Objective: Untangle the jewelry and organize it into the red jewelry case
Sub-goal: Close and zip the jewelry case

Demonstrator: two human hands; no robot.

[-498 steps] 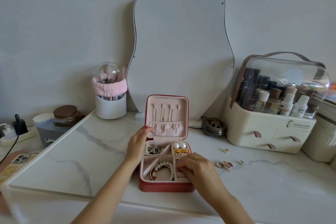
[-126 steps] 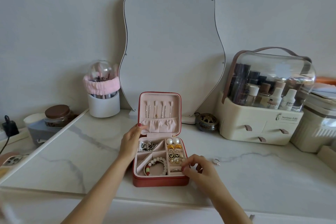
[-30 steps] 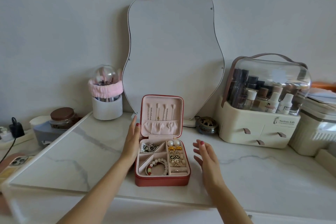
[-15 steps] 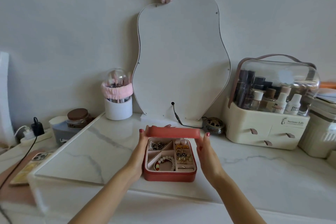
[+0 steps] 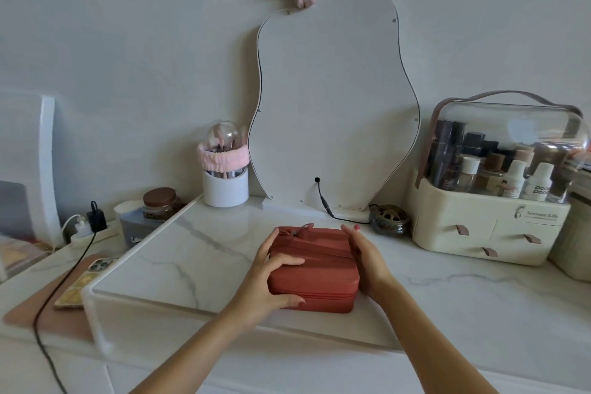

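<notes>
**Both hands on the closed case**

Your left hand (image 5: 265, 278) grips the red jewelry case (image 5: 315, 269) at its left side, fingers over the lid, thumb on the front. Your right hand (image 5: 367, 261) lies flat against its right side. Case sits lid-down on the marble tabletop (image 5: 192, 253), before the mirror (image 5: 332, 99).

A white marble-patterned tabletop (image 5: 204, 265) with grey veins carries a closed red jewelry case (image 5: 315, 269) near its front edge. Behind the case a wavy-edged mirror (image 5: 332, 99) stands against the wall. Behind and to the left of the case sits a white brush holder (image 5: 225, 184) with a pink band; behind and just to its right, a small dark round ornament (image 5: 389, 220). Farther right of the case stands a cream cosmetics organizer (image 5: 489, 227) with a clear lid.
</notes>
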